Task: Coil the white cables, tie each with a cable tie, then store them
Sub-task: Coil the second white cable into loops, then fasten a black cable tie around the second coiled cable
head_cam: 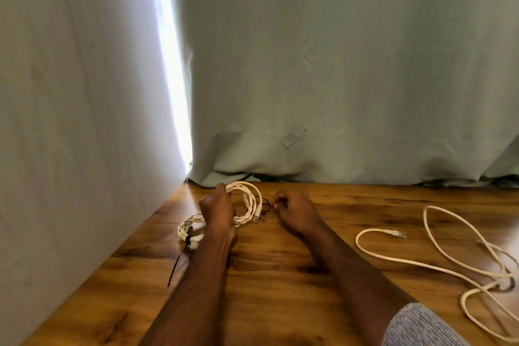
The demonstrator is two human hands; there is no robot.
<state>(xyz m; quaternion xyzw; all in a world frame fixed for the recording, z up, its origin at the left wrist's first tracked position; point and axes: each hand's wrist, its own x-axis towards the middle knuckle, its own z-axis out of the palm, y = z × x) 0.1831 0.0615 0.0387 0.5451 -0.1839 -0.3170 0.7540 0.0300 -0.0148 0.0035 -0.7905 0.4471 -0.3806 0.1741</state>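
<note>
Left hand (pixel 217 209) grips the coiled white cable (pixel 247 199) near the table's (pixel 280 275) far-left corner, right hand (pixel 295 209) pinching a black cable tie (pixel 265 206); cinch snugly around all loops.

The brown wood-grain tabletop (pixel 323 284) has a smooth, slightly glossy finish. The pale green cloth curtain (pixel 337 64) looks matt and creased; the loose white plastic-sheathed cable (pixel 438 268) looks smooth.

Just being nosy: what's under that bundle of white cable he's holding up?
Under the held coil lie thin black cable ties on the wooden table. The left hand covers the coil's near side, so anything below there is hidden.
</note>
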